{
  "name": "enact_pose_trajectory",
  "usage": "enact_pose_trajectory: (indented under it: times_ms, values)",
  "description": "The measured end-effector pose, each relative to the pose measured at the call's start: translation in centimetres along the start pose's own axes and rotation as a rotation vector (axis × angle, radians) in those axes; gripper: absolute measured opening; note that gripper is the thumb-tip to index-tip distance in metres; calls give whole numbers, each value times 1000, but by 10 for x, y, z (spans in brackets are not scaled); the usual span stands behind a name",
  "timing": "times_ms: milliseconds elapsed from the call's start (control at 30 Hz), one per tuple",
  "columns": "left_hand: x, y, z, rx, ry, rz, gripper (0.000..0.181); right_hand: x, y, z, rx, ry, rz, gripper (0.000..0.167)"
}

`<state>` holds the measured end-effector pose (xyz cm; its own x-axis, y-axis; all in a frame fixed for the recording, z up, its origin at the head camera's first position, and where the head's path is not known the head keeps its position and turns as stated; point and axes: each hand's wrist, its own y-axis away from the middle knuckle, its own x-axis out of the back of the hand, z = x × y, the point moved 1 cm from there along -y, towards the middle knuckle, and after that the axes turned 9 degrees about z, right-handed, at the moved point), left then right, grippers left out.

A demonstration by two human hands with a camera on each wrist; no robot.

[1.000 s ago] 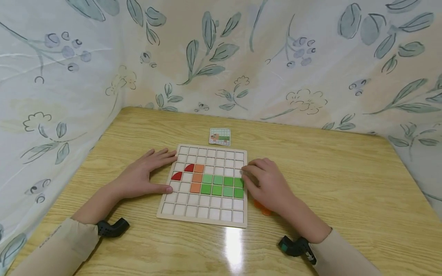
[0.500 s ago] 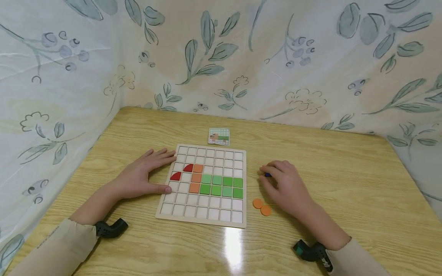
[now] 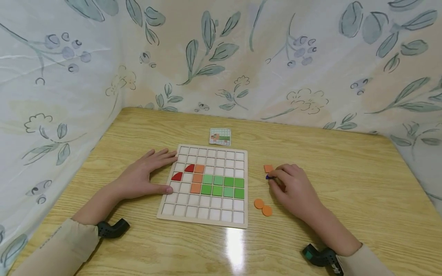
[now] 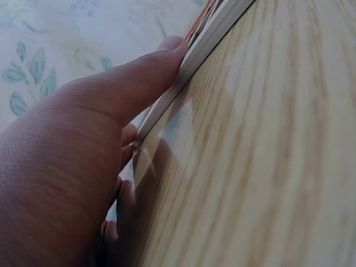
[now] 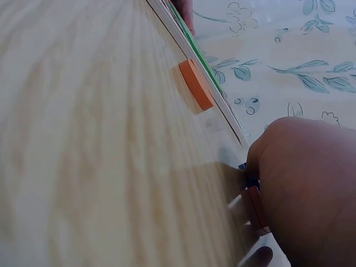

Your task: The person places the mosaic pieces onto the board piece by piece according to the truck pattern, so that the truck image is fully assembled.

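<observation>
A wooden grid board [image 3: 207, 212] bears green, orange and red pieces in its cells. My left hand [image 3: 139, 178] lies at its left side, fingers spread along the edge. In the left wrist view, the thumb [image 4: 150, 69] rests against the board's rim. To the right of the board, my right hand [image 3: 293, 188] has its fingertips around a small blue piece [image 3: 267, 176], whose shape is mostly hidden. Just beyond those fingertips lies an orange square tile [image 3: 268, 168]. The right wrist view has a reddish block [image 5: 257, 211] beside the blue piece.
Two orange round discs [image 3: 259, 204] lie on the table between the board and my right hand. A small picture card [image 3: 220, 137] with a gridded coloured pattern sits behind the board. Floral cloth [image 3: 221, 57] hangs along the table's back and left side.
My right hand has left the board's right edge and moved right to the blue piece, uncovering the discs and then the orange square tile. The left hand has stayed in place.
</observation>
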<state>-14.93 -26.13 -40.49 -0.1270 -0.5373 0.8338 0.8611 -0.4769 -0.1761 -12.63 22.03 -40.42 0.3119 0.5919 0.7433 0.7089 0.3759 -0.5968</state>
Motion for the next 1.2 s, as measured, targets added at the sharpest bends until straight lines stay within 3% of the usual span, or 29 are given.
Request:
enact_pose_trajectory:
  times_ms: [600,833,1200]
  values:
    - [-2,-2,2,2,10,18,99,-1,-1,1,30,2,-11,13]
    - [-2,-1,0,17,6,-6,102,-2,-1,2,39,-6,-13,13]
    - [0,-1,2,16,2,6,101,-3,-4,0,36,-17,19,17]
